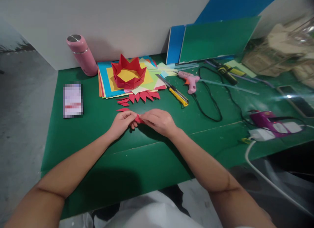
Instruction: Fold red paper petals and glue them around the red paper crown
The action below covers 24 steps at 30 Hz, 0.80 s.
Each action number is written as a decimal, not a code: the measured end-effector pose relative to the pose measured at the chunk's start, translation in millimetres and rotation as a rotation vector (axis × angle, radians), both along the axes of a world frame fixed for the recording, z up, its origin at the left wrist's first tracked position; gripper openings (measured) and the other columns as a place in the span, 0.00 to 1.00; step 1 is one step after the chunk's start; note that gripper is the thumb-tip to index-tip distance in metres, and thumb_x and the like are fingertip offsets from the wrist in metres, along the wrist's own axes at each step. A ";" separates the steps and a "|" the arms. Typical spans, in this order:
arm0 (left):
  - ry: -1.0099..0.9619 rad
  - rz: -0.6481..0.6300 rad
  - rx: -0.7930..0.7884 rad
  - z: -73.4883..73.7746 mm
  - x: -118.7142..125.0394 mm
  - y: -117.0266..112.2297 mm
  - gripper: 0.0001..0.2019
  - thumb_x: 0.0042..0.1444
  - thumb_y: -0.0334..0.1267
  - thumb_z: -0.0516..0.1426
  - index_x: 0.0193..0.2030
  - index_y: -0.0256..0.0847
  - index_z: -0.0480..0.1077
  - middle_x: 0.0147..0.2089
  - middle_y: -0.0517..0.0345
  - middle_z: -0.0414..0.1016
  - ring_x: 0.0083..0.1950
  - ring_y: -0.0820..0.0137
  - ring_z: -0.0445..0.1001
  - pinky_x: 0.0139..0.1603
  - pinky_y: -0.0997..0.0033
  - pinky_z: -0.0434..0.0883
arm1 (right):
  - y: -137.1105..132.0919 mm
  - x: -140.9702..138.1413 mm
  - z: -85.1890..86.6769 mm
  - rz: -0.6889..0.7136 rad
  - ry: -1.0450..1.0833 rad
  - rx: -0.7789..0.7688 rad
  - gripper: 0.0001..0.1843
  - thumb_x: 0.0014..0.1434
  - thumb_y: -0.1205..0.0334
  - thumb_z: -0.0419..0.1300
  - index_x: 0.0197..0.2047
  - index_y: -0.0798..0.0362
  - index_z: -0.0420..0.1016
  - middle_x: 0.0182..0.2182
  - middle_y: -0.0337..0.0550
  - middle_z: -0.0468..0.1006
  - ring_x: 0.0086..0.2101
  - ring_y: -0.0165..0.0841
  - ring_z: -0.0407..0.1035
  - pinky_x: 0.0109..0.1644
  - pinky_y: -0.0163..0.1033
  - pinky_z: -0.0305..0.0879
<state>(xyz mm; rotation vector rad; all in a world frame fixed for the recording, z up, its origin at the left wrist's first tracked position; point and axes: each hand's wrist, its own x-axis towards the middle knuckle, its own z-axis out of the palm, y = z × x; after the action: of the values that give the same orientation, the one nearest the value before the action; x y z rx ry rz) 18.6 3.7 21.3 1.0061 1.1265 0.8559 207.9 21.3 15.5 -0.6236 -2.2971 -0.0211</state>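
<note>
Folded red paper piece [140, 119]: small, matte, mostly covered by fingers, so its full shape cannot be told. It is held in the air just above the near-middle of the green tabletop [90, 130], which is smooth, with a pale seam line running across it.

Left hand [122, 122]: nearly closed, thumb and forefinger pinching one end of the paper, other fingers curled beneath. Right hand [159, 121]: fingers bent and drawn together over the other end, fingertips on the paper; thumb mostly hidden.

Just beyond, loose red paper points [143, 96] lie in a ragged row, flat and sharp-tipped. Behind them a red paper ring [122, 83], faceted, its rim standing in crown-like spikes, rests on a stack of coloured sheets [104, 79], edges fanned unevenly.

To the right: utility knife [178, 96], yellow handle; pink glue gun [192, 81], hard-shelled, dark cord looping off. Far left: pink flask [83, 56], glossy cylinder, metallic top, upright.
</note>
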 end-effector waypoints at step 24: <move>0.102 0.015 0.113 1.3 0.9 -4.8 0.10 0.51 0.42 0.57 0.28 0.37 0.72 0.19 0.61 0.71 0.19 0.77 0.67 0.20 0.78 0.64 | 1.9 -3.0 -2.9 0.042 0.126 -0.427 0.07 0.62 0.61 0.58 0.35 0.52 0.76 0.31 0.42 0.81 0.32 0.30 0.74 0.37 0.36 0.68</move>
<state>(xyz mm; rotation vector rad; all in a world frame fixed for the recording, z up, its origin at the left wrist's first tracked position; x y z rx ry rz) 19.5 -1.1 22.6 1.1470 1.1837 0.8964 204.9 23.2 12.5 -0.7647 -2.2033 0.5262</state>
